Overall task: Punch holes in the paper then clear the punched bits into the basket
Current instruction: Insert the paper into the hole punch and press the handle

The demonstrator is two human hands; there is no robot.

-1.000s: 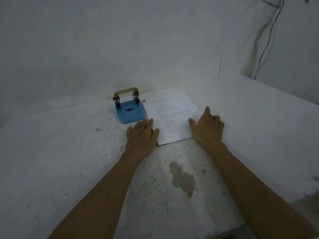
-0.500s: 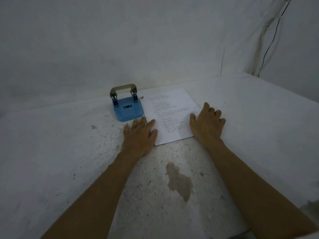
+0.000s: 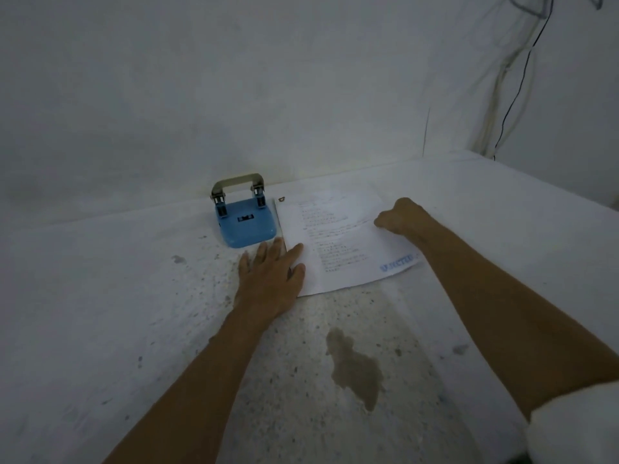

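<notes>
Left hand (image 3: pixel 271 279) lies flat, fingers spread, on the paper (image 3: pixel 338 242) — right hand (image 3: pixel 400 216) curled, pinching its far edge beside the punch (image 3: pixel 246 222).

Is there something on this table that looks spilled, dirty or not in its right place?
Yes. A brownish stain sits on the white table cover near the person, below the paper, like a dried spill. Dark specks dot the cover around the left hand. A tiny brown scrap lies beside the hole punch.
</notes>
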